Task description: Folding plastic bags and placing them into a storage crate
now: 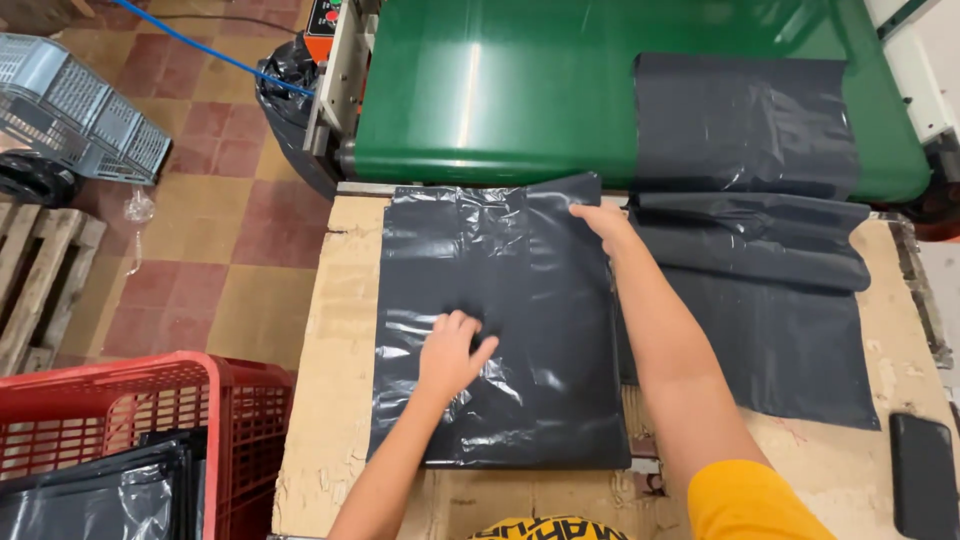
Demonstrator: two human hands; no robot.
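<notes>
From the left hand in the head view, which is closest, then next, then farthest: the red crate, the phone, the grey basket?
Measured from the left hand, flat on the dark bag:
1. Red crate, low on the left, beside the table.
2. Phone, at the table's right edge.
3. Grey basket, on the floor, top left corner.

Flat dark grey plastic bag [520, 330] under both hands

The glossy, wrinkled bag lies spread flat on the worn wooden surface [320, 400], its far edge at the green conveyor belt [500, 90]. The left hand [452, 350] presses palm-down on its middle; the right hand [603, 222] touches its far right corner. Its right edge overlaps another dark bag [790, 340].
</notes>
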